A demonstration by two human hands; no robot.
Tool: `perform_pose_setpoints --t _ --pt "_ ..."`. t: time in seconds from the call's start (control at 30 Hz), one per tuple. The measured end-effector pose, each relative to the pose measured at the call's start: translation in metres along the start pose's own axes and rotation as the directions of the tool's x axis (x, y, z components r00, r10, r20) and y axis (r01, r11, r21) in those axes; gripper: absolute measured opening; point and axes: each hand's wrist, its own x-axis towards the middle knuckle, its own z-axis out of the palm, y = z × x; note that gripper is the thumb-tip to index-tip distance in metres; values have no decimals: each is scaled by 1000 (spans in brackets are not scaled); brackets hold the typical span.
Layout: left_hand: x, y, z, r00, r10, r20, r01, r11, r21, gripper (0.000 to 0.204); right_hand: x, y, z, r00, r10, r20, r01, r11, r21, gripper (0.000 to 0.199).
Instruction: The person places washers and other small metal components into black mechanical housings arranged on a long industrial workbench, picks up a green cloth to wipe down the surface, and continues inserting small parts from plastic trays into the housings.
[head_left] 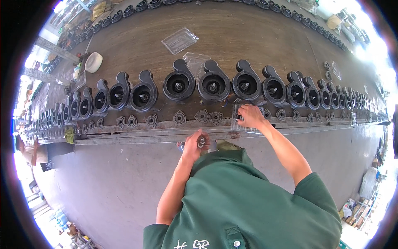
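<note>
My left hand [194,145] is closed around a small round grey metal flange part [202,141] just off the front edge of the long workbench [248,37]. My right hand [250,116] reaches into a clear plastic tray [240,124] lying at the bench's front edge, with its fingers bent over small parts; what they grip is hidden. Beyond both hands stands a long row of black pump housings [214,85]. In front of the housings lies a line of small round flange parts [179,118].
Two empty clear plastic trays [180,40] lie farther back on the bench. A white bowl [93,62] sits at the far left. More black parts line the bench's far edge [124,12]. A metal rail [145,135] runs along the front. Grey floor lies below.
</note>
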Motion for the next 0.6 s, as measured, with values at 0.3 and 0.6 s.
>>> perform_pose_setpoints --t 0.3,0.6 --pt "45 -19 49 993 -96 63 84 983 161 36 -17 -21 -15 981 119 -152 -88 976 199 33" --pt "111 -51 98 985 -115 131 107 992 69 35 -23 -49 -2 950 101 -294 -34 974 224 33"
